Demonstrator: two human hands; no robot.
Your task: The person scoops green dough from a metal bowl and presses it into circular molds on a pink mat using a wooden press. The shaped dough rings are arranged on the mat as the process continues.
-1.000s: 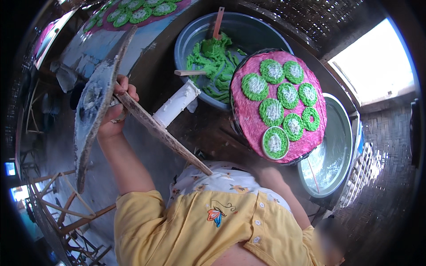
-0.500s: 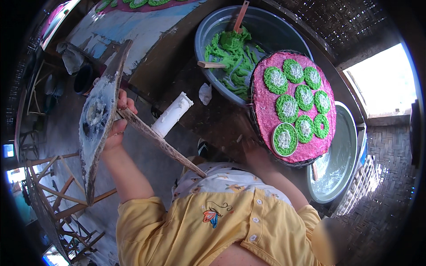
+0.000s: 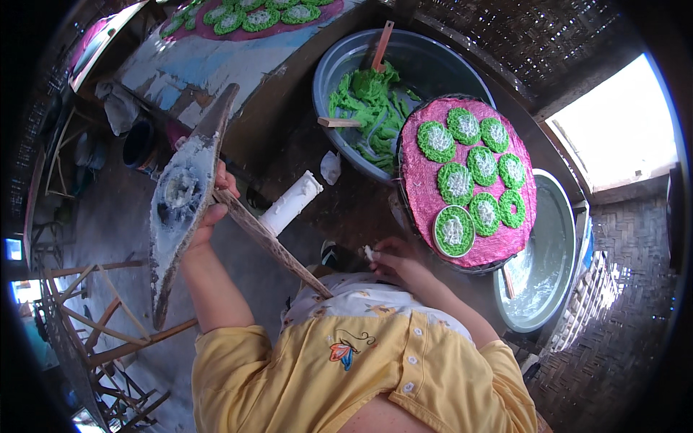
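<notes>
My left hand is wrapped around a wooden dough press, between its wide board and its long wooden bar. White dough is smeared over the board, thickest around the round middle. From the bar sticks a white cylinder with dough on its end; the bar's near end rests against my belly. My right hand pinches a small white bit of dough beside the round tray. On the tray's pink cloth lie several lacy green rounds, most with white centres. A pale ring encircles the nearest round.
Behind the tray is a grey basin of green dough with wooden paddles. A pale green basin stands at the right. More green rounds lie on the far table. Wooden frames stand at the left.
My right hand has come back from under the tray's edge toward my body, now with the white bit in its fingers. The press has shifted slightly right in view, still in my left hand.
</notes>
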